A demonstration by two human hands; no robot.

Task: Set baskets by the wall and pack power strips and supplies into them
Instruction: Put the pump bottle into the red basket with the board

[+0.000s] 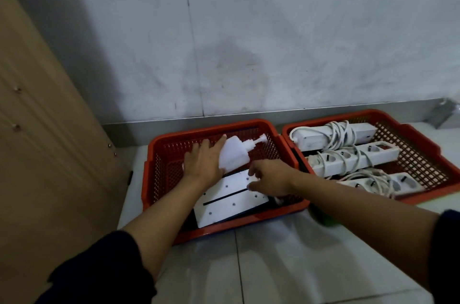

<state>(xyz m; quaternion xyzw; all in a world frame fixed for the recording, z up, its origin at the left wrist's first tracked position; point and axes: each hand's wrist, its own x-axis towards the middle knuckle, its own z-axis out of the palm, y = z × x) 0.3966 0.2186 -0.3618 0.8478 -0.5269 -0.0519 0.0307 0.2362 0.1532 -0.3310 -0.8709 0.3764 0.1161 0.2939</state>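
Flat and spread, the left hand (pixel 205 163) presses palm-down against a soft white plastic pump bottle (pixel 234 154) lying on its side, so its grip is released rather than closed round anything. Its fingertips point toward twelve o'clock. The right hand (pixel 270 180) is half curled, thumb and forefinger pinching at the upper right edge of a flat white rectangular panel with a black slot and small dots (pixel 230 197); whether that grip has truly closed on the panel I cannot tell.

Both objects sit inside the left red plastic lattice basket (pixel 159 154), the bottle toward its twelve o'clock wall, the panel toward six o'clock and tilted. At three o'clock from it, touching or nearly so, stands a second red plastic lattice basket (pixel 423 154). It holds three white power strips (pixel 353 156) wrapped in their white cords, laid side by side. Both baskets rest on the pale tiled floor (pixel 298 254) close to the grey wall (pixel 273 29) (a tan wooden cabinet side (pixel 37 129) stands at nine o'clock).

My reading is that the task is well advanced: baskets are placed by the wall, the strips are packed, and supplies are being settled in the left basket. What remains looks like arranging these last items; nothing further to pack is in view.
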